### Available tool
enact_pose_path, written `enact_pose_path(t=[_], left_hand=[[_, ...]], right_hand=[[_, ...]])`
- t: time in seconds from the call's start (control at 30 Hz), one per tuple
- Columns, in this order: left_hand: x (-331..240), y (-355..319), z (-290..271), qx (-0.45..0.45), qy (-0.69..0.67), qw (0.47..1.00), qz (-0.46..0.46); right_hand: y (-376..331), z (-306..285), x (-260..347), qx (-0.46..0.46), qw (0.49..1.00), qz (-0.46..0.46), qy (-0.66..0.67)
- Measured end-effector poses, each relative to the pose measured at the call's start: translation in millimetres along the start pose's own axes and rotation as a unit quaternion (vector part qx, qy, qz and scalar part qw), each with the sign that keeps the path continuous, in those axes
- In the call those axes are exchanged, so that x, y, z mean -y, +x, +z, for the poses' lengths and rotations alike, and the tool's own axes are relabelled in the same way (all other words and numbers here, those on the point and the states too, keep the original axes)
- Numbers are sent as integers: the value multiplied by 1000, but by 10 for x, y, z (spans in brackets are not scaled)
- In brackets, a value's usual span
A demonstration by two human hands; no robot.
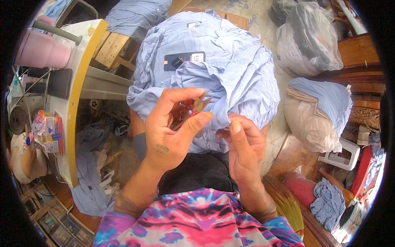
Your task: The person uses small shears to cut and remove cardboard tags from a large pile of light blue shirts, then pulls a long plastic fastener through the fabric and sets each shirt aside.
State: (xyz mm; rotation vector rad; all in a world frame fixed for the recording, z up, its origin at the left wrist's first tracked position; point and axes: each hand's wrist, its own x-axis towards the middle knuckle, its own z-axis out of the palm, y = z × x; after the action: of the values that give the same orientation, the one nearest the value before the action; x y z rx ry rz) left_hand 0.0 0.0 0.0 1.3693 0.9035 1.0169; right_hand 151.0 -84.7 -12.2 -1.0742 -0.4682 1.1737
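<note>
A pile of light blue garments lies heaped over my lap. My left hand is closed around small thread snips with a bit of red on them, their blades pointing up and to the right. Just right of the snips, my right hand pinches an edge of the light blue cloth between thumb and fingers. Any thread at that pinch is too small to make out. On top of the pile lies a dark hang tag with a white label, partly under a fold.
A white table with a yellow edge stands at the left, bearing a pink tumbler, a dark phone and a sewing machine. Filled plastic bags sit at the right, near a folded cloth bundle. More blue cloth lies beyond.
</note>
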Motion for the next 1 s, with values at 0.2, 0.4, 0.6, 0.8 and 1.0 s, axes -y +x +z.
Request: enact_pose_path(t=[0.2, 0.4, 0.6, 0.8, 1.0], left_hand=[[-139, -37, 112, 72, 37, 996, -36], [2, 60, 111, 102, 59, 993, -6], [-112, 152, 148, 30, -13, 993, -115], [-119, 48, 158, 56, 124, 988, 77], [-100, 85, 175, 49, 155, 979, 123]], right_hand=[[-15, -16, -27, -13, 999, 32, 28], [-5, -41, -57, 17, 1000, 4, 1], [-28, -52, 5, -9, 992, 61, 113], [-11, -22, 14, -32, 994, 65, 86], [-6, -65, -6, -21, 1000, 5, -6]])
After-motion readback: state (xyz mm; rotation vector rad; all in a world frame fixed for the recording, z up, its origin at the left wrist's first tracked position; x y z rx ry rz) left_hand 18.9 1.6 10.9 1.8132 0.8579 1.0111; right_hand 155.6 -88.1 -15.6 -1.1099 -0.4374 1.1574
